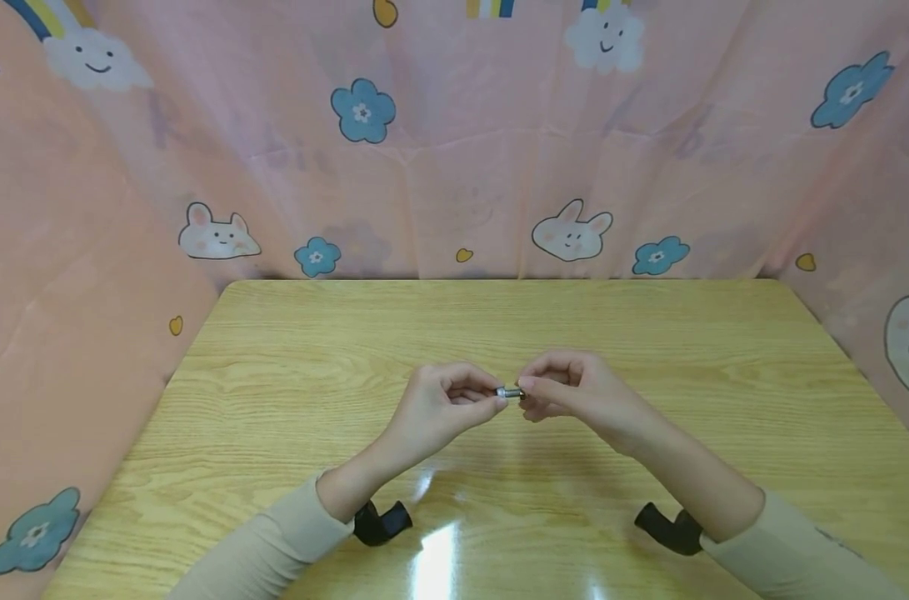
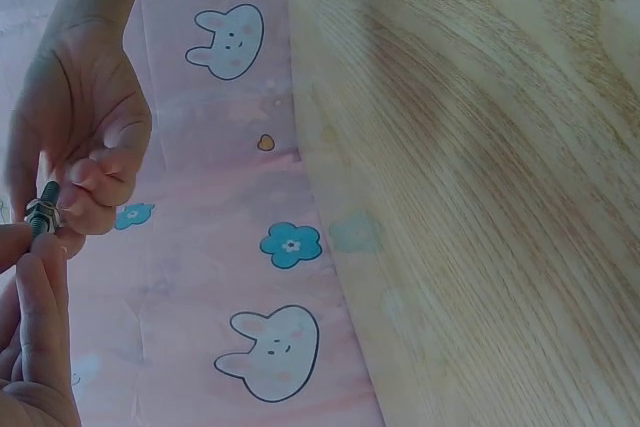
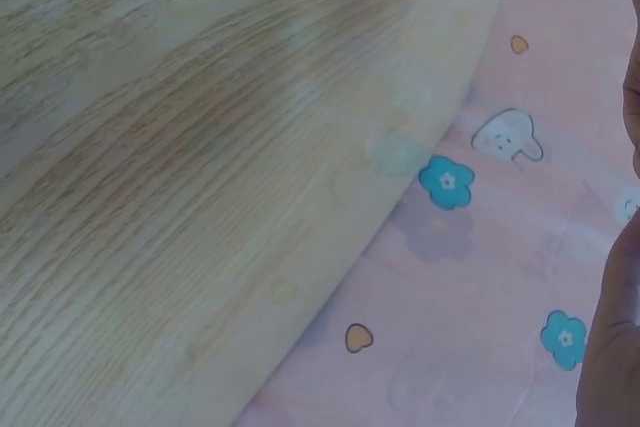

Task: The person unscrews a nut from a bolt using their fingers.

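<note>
In the head view a small metal bolt (image 1: 510, 392) lies roughly level between the two hands, above the table. My left hand (image 1: 445, 408) pinches its left end between thumb and fingers. At the other end, my right hand (image 1: 574, 393) holds a nut (image 2: 42, 213) on the bolt's threads, thumb and fingertips close around it. The left wrist view shows the threaded shank (image 2: 50, 191) sticking out past the nut. The left fingers hide the bolt's other end. Only a strip of hand (image 3: 612, 347) shows at the right edge of the right wrist view; the bolt is out of sight there.
Beneath the hands is a wood-grain table (image 1: 312, 350) with a glossy reflection near its front. A pink curtain (image 1: 454, 183) printed with flowers and rabbits hangs behind and along both sides. Black straps (image 1: 382, 525) with mounts sit at both wrists.
</note>
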The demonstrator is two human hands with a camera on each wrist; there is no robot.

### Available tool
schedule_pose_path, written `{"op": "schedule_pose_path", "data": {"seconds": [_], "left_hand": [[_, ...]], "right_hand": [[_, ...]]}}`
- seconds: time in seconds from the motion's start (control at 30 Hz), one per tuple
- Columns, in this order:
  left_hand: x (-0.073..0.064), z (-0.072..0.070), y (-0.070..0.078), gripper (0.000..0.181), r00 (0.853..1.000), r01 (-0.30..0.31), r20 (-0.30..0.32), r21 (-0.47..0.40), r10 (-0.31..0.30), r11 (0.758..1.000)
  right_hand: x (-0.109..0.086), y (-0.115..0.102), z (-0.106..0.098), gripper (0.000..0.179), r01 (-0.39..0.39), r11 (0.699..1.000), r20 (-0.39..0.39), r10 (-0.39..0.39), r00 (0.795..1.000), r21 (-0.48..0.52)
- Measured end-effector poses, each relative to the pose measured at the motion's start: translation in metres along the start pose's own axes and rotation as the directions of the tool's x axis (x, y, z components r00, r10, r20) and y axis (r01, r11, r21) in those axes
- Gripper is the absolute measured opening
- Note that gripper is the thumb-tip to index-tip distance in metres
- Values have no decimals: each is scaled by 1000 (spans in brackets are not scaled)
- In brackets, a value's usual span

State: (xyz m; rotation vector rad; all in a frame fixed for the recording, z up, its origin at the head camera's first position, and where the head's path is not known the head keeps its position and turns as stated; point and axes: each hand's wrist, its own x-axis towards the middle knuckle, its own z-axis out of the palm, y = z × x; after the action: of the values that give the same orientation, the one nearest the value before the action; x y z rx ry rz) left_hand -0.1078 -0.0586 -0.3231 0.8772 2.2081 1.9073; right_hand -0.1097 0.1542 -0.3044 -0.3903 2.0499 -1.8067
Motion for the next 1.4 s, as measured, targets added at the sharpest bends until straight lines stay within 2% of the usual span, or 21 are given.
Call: {"op": "schedule_pose_path", "data": {"seconds": [0.2,0.47,0.6,0.93,1.07,1.2,1.4], "left_hand": [[0,0,0,12,1000,4,3,-5,-4,1000],[-1,-1,0,11,1000,0,3,1,0,1000],[-1,-1,-1,10,1000,-3,8,-8,3,1000],[-1,-1,0,11,1000,15,1,3,-15,1000],[-1,-2,0,12,1000,14,7,-2,-14,1000],[-1,-2,0,11,1000,16,5,3,-16,1000],[-1,-2,2,10,1000,12,-4,15,-12,1000]], "right_hand": [[-1,1,-1,25,15,1000,-7,-15,1000,-11],[1,-1,0,27,-21,1000,-6,21,1000,-4],[0,0,-1,20,-13,1000,1,13,1000,4],[0,-1,-1,21,-17,1000,7,17,1000,-10],[0,0,-2,16,4,1000,11,-4,1000,-5],[-1,-1,-3,21,23,1000,13,-23,1000,-14],[1,-2,-1,20,-10,1000,20,10,1000,4]]}}
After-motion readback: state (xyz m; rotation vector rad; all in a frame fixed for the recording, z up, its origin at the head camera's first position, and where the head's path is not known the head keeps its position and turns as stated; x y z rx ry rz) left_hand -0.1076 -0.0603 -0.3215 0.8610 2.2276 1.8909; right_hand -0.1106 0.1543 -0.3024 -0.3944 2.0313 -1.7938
